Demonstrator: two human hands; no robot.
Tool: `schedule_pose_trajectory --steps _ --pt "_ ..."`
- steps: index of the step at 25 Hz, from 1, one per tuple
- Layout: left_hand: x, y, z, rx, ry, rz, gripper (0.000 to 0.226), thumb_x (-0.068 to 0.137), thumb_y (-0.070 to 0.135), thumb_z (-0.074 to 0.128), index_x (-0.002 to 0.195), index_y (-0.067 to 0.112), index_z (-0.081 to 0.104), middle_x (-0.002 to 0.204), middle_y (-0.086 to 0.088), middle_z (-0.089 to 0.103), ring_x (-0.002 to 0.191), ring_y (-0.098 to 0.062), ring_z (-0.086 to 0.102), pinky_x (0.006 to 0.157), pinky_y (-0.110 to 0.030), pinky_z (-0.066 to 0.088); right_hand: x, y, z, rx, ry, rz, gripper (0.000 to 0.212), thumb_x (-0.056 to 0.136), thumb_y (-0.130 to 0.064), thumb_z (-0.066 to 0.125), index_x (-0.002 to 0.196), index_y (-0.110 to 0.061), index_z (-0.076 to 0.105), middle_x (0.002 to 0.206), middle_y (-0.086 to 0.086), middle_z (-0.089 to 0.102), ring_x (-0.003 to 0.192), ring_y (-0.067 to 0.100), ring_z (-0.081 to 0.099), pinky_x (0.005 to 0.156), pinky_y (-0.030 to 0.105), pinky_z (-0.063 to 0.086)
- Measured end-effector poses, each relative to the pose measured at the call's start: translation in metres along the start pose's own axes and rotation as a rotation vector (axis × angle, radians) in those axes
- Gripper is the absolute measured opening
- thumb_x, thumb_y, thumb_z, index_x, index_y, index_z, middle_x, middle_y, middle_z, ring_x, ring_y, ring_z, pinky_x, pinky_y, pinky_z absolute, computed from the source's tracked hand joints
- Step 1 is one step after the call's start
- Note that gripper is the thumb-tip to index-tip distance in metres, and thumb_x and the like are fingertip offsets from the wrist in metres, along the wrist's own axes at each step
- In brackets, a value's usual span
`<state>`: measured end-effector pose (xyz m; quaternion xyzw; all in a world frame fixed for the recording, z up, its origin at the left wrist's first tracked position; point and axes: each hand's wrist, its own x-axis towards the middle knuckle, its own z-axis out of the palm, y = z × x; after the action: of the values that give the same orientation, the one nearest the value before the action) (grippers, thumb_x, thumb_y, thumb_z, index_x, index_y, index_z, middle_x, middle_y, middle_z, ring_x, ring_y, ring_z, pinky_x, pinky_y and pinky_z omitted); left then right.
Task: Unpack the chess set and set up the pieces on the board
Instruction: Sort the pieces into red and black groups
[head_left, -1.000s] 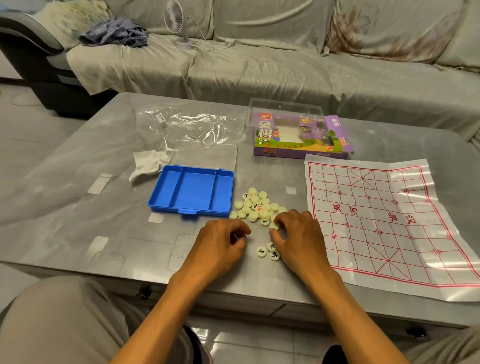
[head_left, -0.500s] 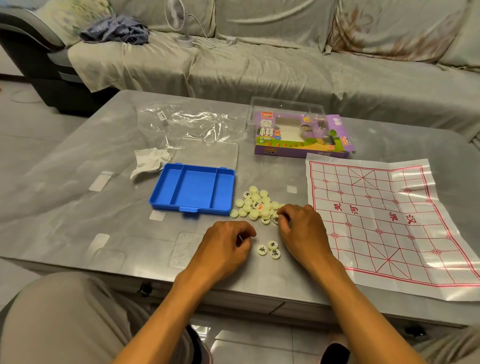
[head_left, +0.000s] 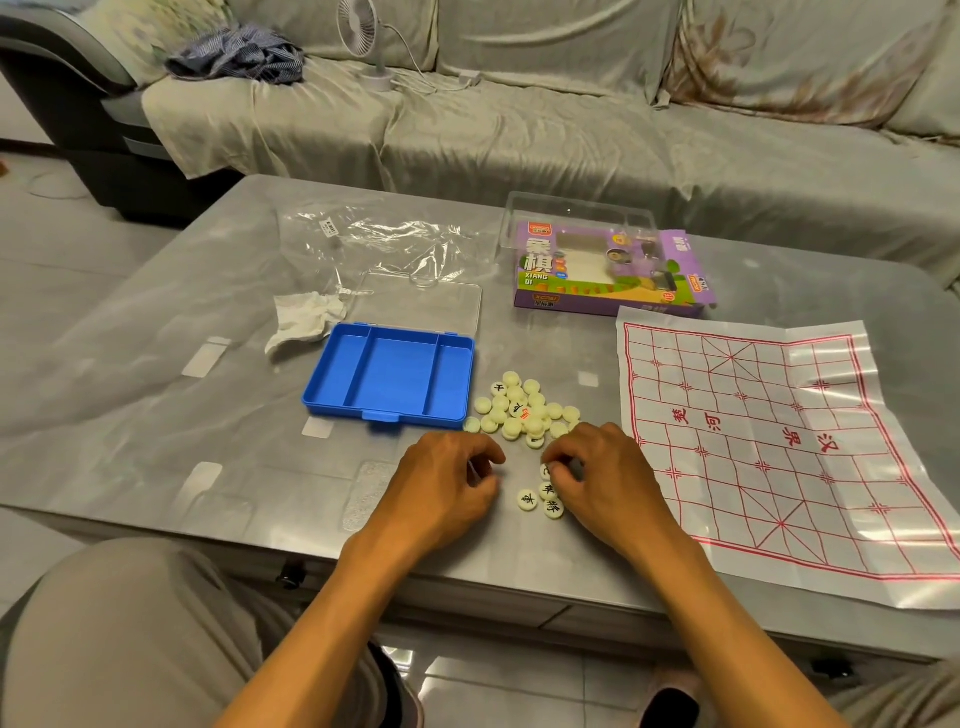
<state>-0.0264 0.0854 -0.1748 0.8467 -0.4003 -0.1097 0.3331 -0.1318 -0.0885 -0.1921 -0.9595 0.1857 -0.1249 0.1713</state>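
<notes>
A pile of cream round chess pieces (head_left: 519, 410) lies on the table, mostly face down, right of the blue tray (head_left: 389, 376). Three face-up pieces (head_left: 527, 500) sit in a small group nearer to me. My right hand (head_left: 602, 483) pinches one piece (head_left: 546, 472) with curled fingertips just above that group. My left hand (head_left: 447, 488) rests on the table left of the group, fingers curled round what looks like a pale piece. The paper board (head_left: 779, 441) with red lines lies flat to the right, with no pieces on it.
The tray's clear lid (head_left: 415, 306) lies open behind it. A crumpled tissue (head_left: 306, 322), plastic wrap (head_left: 384, 234) and the purple game box (head_left: 608, 275) lie farther back on the grey table (head_left: 156, 415). A covered sofa with a small fan (head_left: 358, 26) stands behind.
My right hand reached up to the pile's near edge, then drew back a little toward the face-up group with a piece in its fingertips. My left hand has barely moved.
</notes>
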Motion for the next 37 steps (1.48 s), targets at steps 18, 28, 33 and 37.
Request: schedule_pose_trajectory --steps 18,28,33,37 --pt "0.0 0.003 0.007 0.048 -0.086 0.115 0.026 0.086 0.04 0.063 0.111 0.031 0.065 0.097 0.013 0.062 0.084 -0.001 0.054 0.077 -0.022 0.051 0.011 -0.013 0.001 0.113 -0.048 0.013 0.029 0.082 -0.031 0.065 0.108 -0.03 0.054 0.094 -0.011 0.061 0.089 0.008 0.048 0.07 0.02 0.043" --pt "0.007 -0.011 -0.004 0.061 0.139 -0.036 0.019 0.088 0.029 0.063 0.107 0.026 0.066 0.089 0.012 0.06 0.081 -0.006 0.055 0.074 -0.024 0.051 0.029 -0.025 -0.001 0.025 0.034 -0.019 0.038 0.088 -0.032 0.061 0.126 -0.026 0.056 0.112 -0.006 0.06 0.097 0.014 0.05 0.075 0.023 0.043" --pt "0.007 -0.023 -0.018 0.057 0.2 -0.115 0.018 0.087 0.031 0.065 0.104 0.026 0.067 0.086 0.013 0.06 0.077 -0.003 0.055 0.067 -0.013 0.041 0.043 -0.03 0.009 -0.082 0.02 -0.047 0.023 0.094 -0.03 0.056 0.112 -0.021 0.067 0.109 -0.001 0.063 0.095 0.016 0.05 0.077 0.029 0.046" --pt "0.012 -0.029 -0.026 0.046 0.223 -0.165 0.016 0.088 0.027 0.065 0.104 0.024 0.068 0.09 0.012 0.062 0.075 0.001 0.055 0.061 -0.006 0.036 0.035 -0.023 0.007 0.138 0.054 0.036 0.024 0.096 -0.029 0.054 0.114 -0.02 0.068 0.105 -0.002 0.062 0.095 0.01 0.047 0.074 0.021 0.038"
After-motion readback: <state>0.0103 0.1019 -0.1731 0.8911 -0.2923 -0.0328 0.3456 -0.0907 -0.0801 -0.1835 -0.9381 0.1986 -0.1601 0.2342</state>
